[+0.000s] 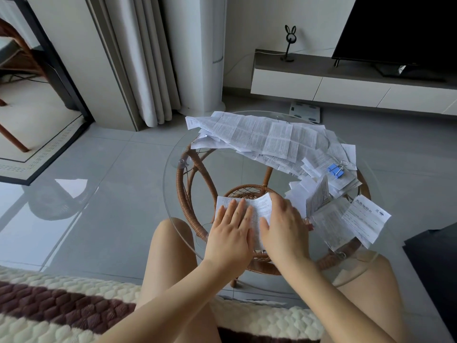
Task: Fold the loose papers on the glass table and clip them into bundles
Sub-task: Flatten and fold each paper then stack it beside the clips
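A printed white paper (pixel 257 206) lies on the near part of the round glass table (pixel 173 169). My left hand (pixel 230 231) presses flat on its left half with straight fingers. My right hand (pixel 284 226) lies over its right half, fingers bent down onto the sheet. A heap of unfolded printed papers (pixel 259 134) covers the table's far side. A blue binder clip (pixel 335 170) sits on a paper stack at the right. More folded sheets (pixel 346 219) lie at the near right.
The glass top rests on a wicker frame (pixel 188 194). My bare knees are under the table's near edge. A TV stand (pixel 346 80) with a black screen lines the far wall. A knitted blanket (pixel 61 305) lies at the lower left.
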Tool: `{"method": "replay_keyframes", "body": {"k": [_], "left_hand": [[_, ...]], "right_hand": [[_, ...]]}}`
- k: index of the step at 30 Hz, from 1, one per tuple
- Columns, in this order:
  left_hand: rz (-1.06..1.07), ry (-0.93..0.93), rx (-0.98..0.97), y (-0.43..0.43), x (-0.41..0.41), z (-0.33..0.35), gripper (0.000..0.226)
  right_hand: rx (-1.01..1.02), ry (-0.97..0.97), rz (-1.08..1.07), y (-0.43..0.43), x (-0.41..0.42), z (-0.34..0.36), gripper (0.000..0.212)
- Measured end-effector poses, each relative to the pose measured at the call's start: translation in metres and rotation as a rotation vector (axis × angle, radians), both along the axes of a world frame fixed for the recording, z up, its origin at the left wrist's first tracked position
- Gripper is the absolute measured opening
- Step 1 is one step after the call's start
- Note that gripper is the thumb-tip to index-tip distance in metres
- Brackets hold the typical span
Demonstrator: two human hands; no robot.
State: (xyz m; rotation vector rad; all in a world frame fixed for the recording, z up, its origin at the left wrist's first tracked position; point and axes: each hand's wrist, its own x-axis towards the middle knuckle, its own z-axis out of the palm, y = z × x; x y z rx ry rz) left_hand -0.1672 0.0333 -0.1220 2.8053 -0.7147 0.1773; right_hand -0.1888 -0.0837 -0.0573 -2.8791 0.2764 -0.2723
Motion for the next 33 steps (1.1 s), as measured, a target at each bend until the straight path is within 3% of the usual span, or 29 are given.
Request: {"method": "replay_keyframes", "body": {"k": [3,6,9,11,15,21,23,26,31,33], "left_hand": [[-0.024,-0.004,0.043,0.001,0.001,-0.002,0.053],[-0.035,0.003,0.064,0.003,0.002,-0.001,0.055],[-0.027,0.042,0.069,0.002,0.0,0.005,0.065],[-0.063,0.056,0.067,0.005,-0.002,0.006,0.066],[-0.153,-0.001,0.097,0.023,-0.004,0.007,0.055],[-0.192,-0.036,0.08,0.06,-0.002,0.005,0.048],[-0.174,-0.019,0.086,0.072,0.003,0.008,0.046],[-0.214,-0.065,0.085,0.082,0.004,0.025,0.043],[-0.347,0.011,0.005,0.068,-0.033,0.043,0.044],[-0.365,0.011,0.054,0.066,-0.045,0.037,0.058]], "right_hand": [[-0.086,-0.147,0.08,0.009,-0.016,-0.015,0.054],[-0.044,-0.105,0.108,0.008,-0.031,-0.037,0.035],[-0.004,-0.002,0.092,0.003,-0.036,-0.04,0.042],[0.006,-0.033,0.111,-0.001,-0.038,-0.042,0.037],[0.025,-0.042,0.161,-0.014,-0.044,-0.044,0.068],[0.027,-0.064,0.188,-0.023,-0.047,-0.044,0.077],[-0.003,-0.059,0.214,-0.024,-0.049,-0.044,0.069],[-0.066,-0.082,0.264,-0.027,-0.059,-0.04,0.039],[-0.2,-0.062,0.442,-0.018,-0.086,-0.034,0.077],[-0.231,-0.08,0.518,-0.02,-0.094,-0.032,0.084]]}}
